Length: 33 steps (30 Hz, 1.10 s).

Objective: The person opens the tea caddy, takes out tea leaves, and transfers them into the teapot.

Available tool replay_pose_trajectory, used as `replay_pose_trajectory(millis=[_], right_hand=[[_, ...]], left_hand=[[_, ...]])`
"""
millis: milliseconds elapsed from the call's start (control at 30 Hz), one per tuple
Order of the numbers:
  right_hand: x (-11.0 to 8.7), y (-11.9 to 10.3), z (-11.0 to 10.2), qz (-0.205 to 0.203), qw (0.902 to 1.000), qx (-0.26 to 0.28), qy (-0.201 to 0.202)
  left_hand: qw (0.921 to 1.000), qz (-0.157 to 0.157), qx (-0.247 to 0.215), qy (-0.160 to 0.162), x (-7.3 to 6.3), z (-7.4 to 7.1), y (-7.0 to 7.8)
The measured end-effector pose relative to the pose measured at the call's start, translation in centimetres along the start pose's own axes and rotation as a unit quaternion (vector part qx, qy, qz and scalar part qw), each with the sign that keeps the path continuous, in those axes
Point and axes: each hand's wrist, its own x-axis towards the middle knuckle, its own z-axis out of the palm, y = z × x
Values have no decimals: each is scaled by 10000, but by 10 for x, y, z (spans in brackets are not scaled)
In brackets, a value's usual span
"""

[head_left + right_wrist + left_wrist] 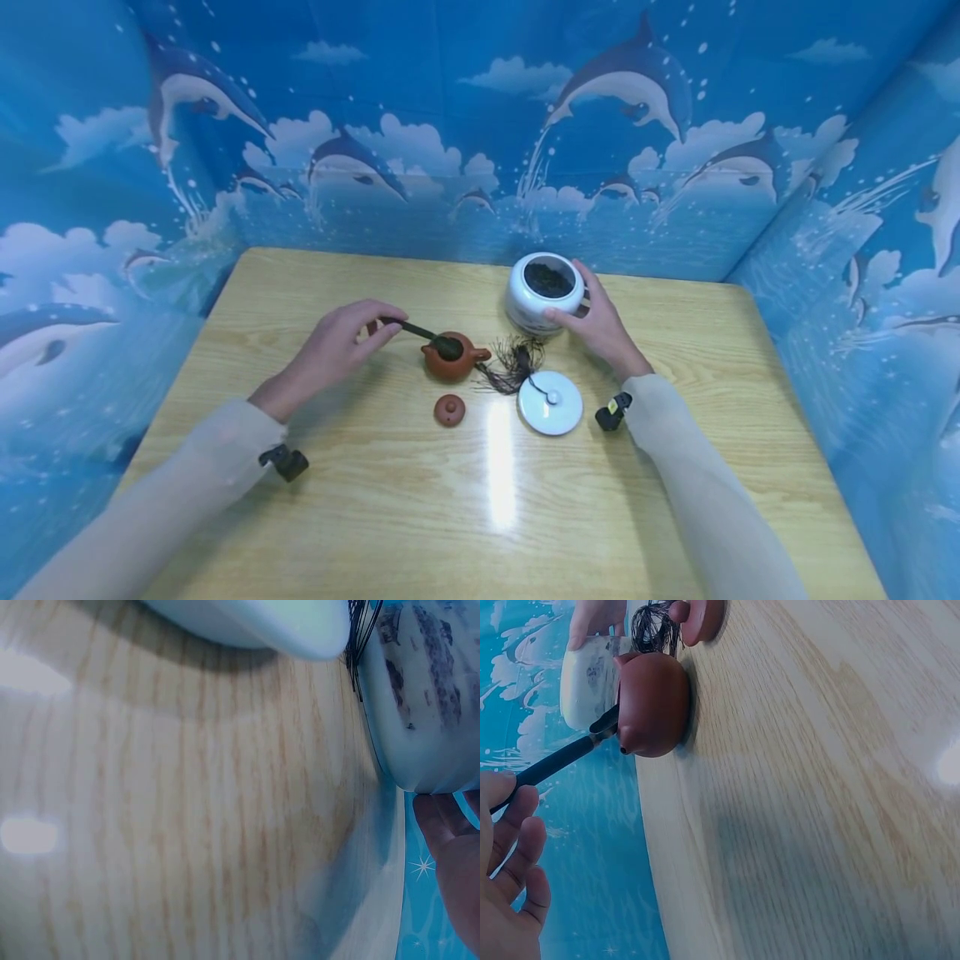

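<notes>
Teapot (453, 370) was found upright on the table (390, 517); a scoop (417, 330), pinched by the left hand (339, 343), was inserted partly inside. Beyond, a jar (525, 310), its markings (439, 660) illegible, was gripped by the right hand (602, 327), spread wide.

A pale wooden table (405, 508) held a round brown clay teapot (450, 368), a little brown lid (449, 411), a round white jar (523, 310), a round white lid (546, 417) and black tassel strings (522, 358).
</notes>
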Motion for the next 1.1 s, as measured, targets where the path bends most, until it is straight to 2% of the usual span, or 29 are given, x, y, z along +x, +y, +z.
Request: replay_pose_trajectory(millis=[267, 400, 500, 633, 833, 967, 1100], right_hand=[[-2, -3, 0, -60, 10000, 40, 2], [-2, -4, 0, -35, 10000, 45, 2], [-3, -4, 0, -25, 10000, 54, -3], [-3, -2, 0, -28, 10000, 24, -17], [-2, 0, 0, -34, 10000, 5, -24], [-2, -1, -1, -19, 10000, -29, -29], [-2, -1, -1, 19, 10000, -45, -35]], left_hand=[[9992, 216, 297, 129, -3, -5, 7], [9993, 239, 197, 193, -4, -8, 5], [9998, -49, -114, 177, -6, -8, 0], [9951, -688, -698, 82, -9, -7, -9], [9790, -1479, -1399, -95, -11, -1, -25], [9656, -1843, -1834, -44, -9, 1, -35], [9552, -2102, -2080, 69, -7, -3, -43]])
